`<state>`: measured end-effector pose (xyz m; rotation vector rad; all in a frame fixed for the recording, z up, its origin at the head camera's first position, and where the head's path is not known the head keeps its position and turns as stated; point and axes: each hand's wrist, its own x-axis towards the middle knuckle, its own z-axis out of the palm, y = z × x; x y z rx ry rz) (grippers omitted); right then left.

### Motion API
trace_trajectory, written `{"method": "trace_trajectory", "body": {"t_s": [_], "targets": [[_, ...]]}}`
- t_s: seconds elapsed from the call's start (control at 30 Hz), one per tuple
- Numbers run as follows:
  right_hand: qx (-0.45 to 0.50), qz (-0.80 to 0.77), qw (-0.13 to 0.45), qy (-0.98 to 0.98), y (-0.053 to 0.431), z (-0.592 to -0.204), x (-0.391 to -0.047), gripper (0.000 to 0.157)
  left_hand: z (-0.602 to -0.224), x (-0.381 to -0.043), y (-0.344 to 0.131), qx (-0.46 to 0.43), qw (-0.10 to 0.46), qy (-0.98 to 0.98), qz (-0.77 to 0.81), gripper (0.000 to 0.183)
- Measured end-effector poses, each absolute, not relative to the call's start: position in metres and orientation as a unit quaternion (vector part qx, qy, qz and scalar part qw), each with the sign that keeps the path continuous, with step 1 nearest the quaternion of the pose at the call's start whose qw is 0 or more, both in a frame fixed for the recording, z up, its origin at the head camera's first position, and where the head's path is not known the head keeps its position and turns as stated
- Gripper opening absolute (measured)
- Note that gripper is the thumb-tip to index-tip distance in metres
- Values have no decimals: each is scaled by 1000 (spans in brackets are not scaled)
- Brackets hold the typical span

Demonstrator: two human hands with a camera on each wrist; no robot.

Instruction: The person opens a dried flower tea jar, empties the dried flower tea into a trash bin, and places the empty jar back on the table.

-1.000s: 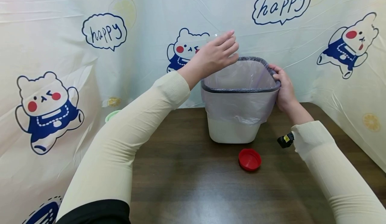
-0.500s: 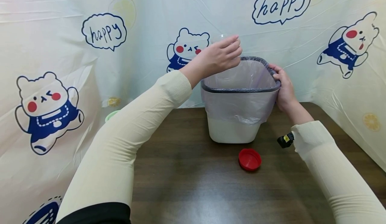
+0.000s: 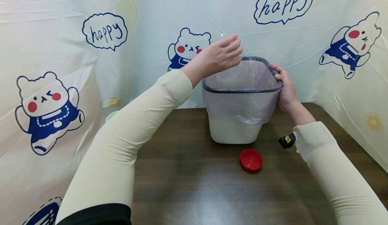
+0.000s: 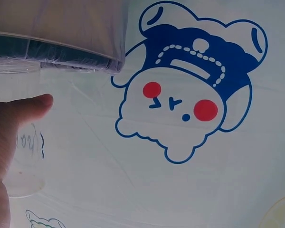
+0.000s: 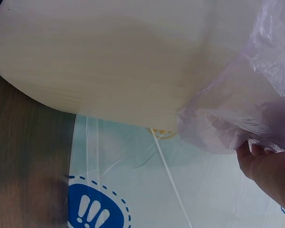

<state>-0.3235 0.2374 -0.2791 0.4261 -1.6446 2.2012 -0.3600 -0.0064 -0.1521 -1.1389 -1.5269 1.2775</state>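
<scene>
- The left hand (image 3: 222, 55) grips a clear jar (image 4: 29, 135), its thumb (image 4: 35, 105) laid along the jar's side
- The jar is upside down over the left part of the bin (image 3: 234, 132), its threaded mouth low beside the rim; whether anything remains inside is too faint to tell
- The right hand (image 3: 287, 88) grips the bin's rim at the right, fingers hooked over the edge and the bag (image 3: 236, 105) folded there
- A red lid (image 3: 251, 160) lies hollow side up on the surface (image 3: 188, 174), near side of the bin
- Smooth clear walls could slide through the left hand if its grip loosens, dropping the jar into the bin
- With the mouth so close to the left rim, a drift left would probably send any contents outside
- Pulling hard with the right hand could tip the bin or drag the bag off its rim
- A bin shifted nearer might knock the lid
</scene>
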Motion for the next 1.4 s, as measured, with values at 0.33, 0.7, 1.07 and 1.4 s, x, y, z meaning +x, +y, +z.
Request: {"method": "trace_trajectory", "body": {"t_s": [0.33, 0.7, 1.07, 1.4], "targets": [[152, 780, 174, -582, 239, -279, -323, 38, -152, -360, -6, -446, 406, -612, 511, 49], [142, 777, 171, -588, 238, -279, -324, 39, -150, -360, -4, -442, 402, -608, 522, 52], [148, 779, 177, -583, 238, -280, -325, 38, -146, -360, -8, -445, 433, -603, 501, 52], [146, 778, 171, -587, 238, -280, -324, 39, -142, -358, -23, -423, 488, -646, 406, 45]]}}
